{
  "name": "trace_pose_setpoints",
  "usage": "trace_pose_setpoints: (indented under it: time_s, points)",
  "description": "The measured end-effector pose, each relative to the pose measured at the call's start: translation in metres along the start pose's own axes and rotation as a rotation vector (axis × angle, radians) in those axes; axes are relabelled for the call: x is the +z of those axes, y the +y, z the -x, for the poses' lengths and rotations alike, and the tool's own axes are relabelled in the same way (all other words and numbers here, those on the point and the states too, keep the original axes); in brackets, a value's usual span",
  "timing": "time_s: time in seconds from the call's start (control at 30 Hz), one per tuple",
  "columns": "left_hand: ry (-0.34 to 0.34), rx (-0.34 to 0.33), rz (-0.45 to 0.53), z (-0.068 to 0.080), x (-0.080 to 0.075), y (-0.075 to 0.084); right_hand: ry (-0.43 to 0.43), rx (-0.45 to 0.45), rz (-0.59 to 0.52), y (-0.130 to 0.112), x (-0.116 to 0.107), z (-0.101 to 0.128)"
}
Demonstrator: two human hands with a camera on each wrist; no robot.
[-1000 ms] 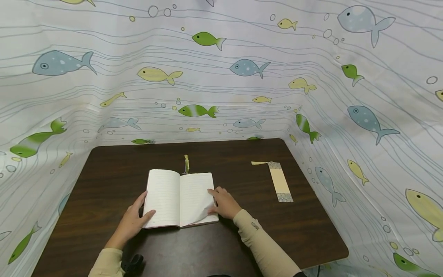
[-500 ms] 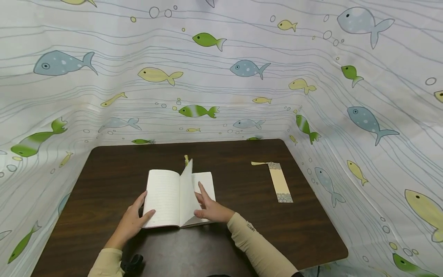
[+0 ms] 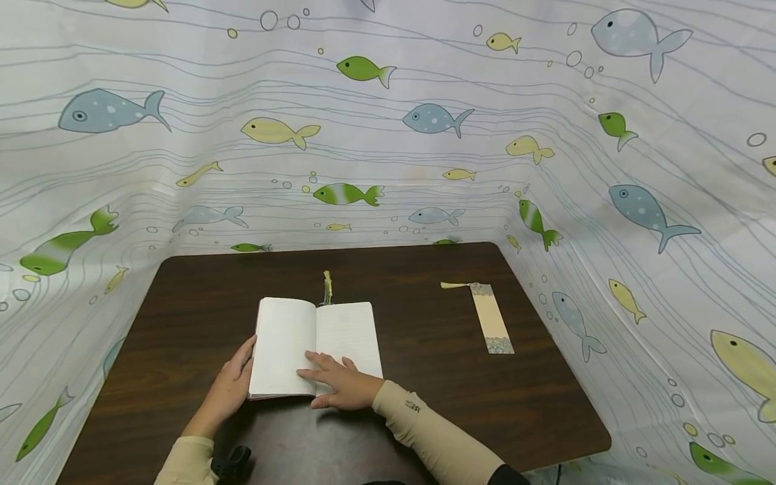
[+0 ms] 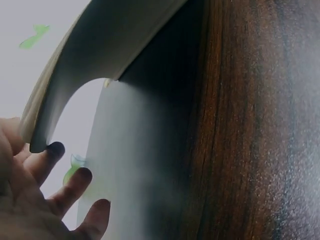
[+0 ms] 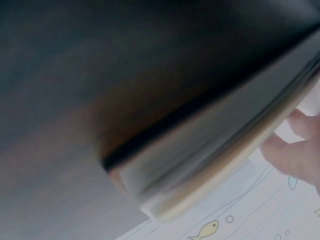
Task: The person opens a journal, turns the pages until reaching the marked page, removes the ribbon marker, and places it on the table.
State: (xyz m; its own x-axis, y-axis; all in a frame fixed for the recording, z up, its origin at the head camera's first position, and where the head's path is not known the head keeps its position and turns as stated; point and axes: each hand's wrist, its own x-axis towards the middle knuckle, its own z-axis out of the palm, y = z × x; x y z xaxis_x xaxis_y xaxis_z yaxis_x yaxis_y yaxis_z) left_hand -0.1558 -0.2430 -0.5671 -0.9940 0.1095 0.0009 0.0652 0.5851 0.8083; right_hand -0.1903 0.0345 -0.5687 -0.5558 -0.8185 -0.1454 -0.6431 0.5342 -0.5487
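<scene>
An open notebook (image 3: pixel 283 343) with pale pages lies on the brown table. My left hand (image 3: pixel 225 384) holds its left edge; the left wrist view shows the notebook's dark cover (image 4: pixel 95 45) raised off the table, fingers (image 4: pixel 72 189) spread beneath it. My right hand (image 3: pixel 342 382) lies across the lower middle of the pages, fingers extended over the centre fold. In the right wrist view the notebook's page edges (image 5: pixel 195 155) are blurred, with part of the right hand (image 5: pixel 295 150) beyond them. A yellow tassel (image 3: pixel 327 286) sticks out past the notebook's top edge.
A cream bookmark (image 3: pixel 490 316) with patterned ends and a yellow tassel lies on the right of the table (image 3: pixel 412 283). A black object (image 3: pixel 232 461) shows beside the left sleeve. A fish-print sheet (image 3: pixel 388 155) surrounds the table.
My right hand has lifted a right-hand page and swept it over to the left side, moving left across the notebook. My left thumb has moved off the page's face to its edge.
</scene>
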Motion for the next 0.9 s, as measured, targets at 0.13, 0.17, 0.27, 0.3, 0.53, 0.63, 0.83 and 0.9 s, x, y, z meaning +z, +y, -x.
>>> trace_pose_setpoints:
  time_s: [0.13,0.17,0.27,0.3,0.53,0.63,0.83,0.9]
  points:
    - [0.004,0.002,0.043,0.001,-0.001,0.001,-0.001,0.002,0.030,0.000,0.000,0.000]
    - [-0.002,0.003,0.043,0.000,-0.001,0.002,0.000,0.001,0.038,0.000,0.000,0.000]
    - [-0.025,0.000,0.000,-0.001,-0.001,0.001,0.009,-0.007,0.070,0.002,0.001,0.000]
    - [-0.032,-0.002,-0.017,-0.002,-0.001,0.001,0.013,-0.009,0.080,0.003,0.001,0.000]
    - [-0.036,-0.011,-0.070,-0.001,0.001,-0.004,0.071,-0.021,0.172,0.018,0.001,-0.001]
    - [-0.043,-0.024,-0.079,0.000,0.001,-0.005,0.076,0.058,0.239,0.031,0.001,0.002]
    - [-0.080,-0.063,-0.083,-0.001,0.000,-0.005,0.087,0.269,0.295,0.056,-0.013,0.024]
    - [-0.083,-0.064,-0.084,-0.001,-0.001,-0.004,0.104,0.314,0.258,0.062,-0.018,0.033]
